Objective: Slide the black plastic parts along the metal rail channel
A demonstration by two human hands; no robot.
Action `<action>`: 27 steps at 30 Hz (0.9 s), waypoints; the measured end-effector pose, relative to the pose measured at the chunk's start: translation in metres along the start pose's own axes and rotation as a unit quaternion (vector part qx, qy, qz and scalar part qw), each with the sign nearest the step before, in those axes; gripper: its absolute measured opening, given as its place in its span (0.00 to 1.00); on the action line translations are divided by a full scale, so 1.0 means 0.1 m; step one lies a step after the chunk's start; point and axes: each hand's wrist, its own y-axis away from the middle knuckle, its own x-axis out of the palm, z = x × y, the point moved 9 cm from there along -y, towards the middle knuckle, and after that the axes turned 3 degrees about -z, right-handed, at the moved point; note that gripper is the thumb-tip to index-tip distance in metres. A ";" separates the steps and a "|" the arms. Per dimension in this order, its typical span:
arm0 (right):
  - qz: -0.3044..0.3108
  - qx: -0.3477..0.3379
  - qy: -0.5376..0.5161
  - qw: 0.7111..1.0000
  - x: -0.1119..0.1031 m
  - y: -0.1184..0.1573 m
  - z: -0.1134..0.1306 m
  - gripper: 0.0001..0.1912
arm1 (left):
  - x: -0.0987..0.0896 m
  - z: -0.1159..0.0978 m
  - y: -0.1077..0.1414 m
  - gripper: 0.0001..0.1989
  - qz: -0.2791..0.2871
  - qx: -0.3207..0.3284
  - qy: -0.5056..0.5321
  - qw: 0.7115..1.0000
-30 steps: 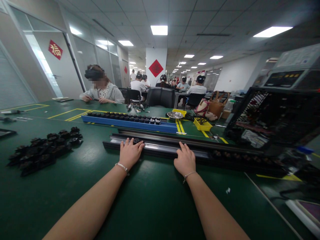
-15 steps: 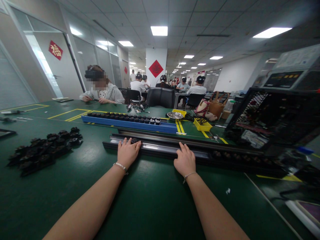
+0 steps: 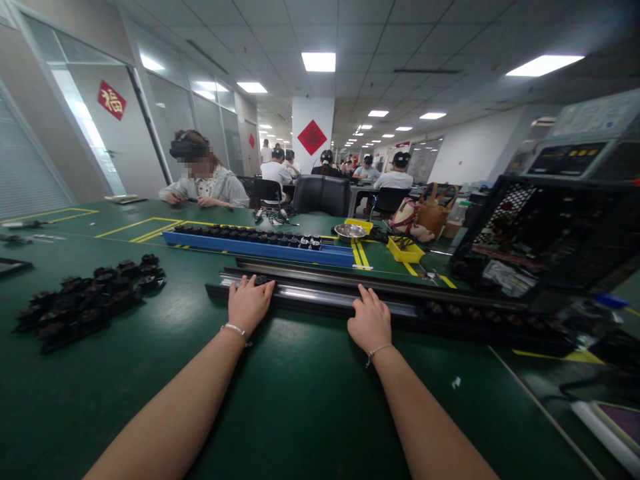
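Observation:
A long black channel rail (image 3: 320, 297) with a shiny inner strip lies across the green table in front of me. My left hand (image 3: 250, 305) is over its left end, fingers and thumb closed around a small black part (image 3: 263, 280) sitting in the channel, mostly hidden by the hand. Farther right, my right hand (image 3: 371, 319) grips the rail, its fingers reaching over the channel and the thumb at the near side. Several dark parts (image 3: 465, 312) sit in the rail's right end. Behind it runs a second black rail (image 3: 320, 272).
Many black parts (image 3: 85, 303) lie piled at the left. A blue rail (image 3: 260, 248) holding a row of black parts, a metal bowl (image 3: 350, 231) and a yellow bin (image 3: 405, 250) stand beyond. An open computer case (image 3: 540, 247) is at right. A co-worker (image 3: 205, 180) sits across.
My left hand has shifted a little to the left along the rail, and the small black part has moved with it. My right hand has stayed in place.

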 end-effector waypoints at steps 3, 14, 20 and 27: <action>0.005 0.002 -0.002 1.000 0.00 0.00 0.00 0.14 | 0.00 0.02 -0.01 0.22 0.002 -0.005 0.002 1.000; 0.003 0.000 0.004 1.000 -0.02 0.00 0.01 0.15 | -0.01 0.10 -0.03 0.24 0.001 -0.020 0.008 1.000; -0.004 0.000 0.003 1.000 -0.01 0.01 0.01 0.15 | 0.02 0.22 -0.06 0.23 0.004 -0.041 -0.002 0.999; -0.002 0.001 0.005 1.000 0.00 0.00 0.00 0.15 | 0.03 0.32 -0.07 0.25 -0.001 -0.054 -0.008 0.998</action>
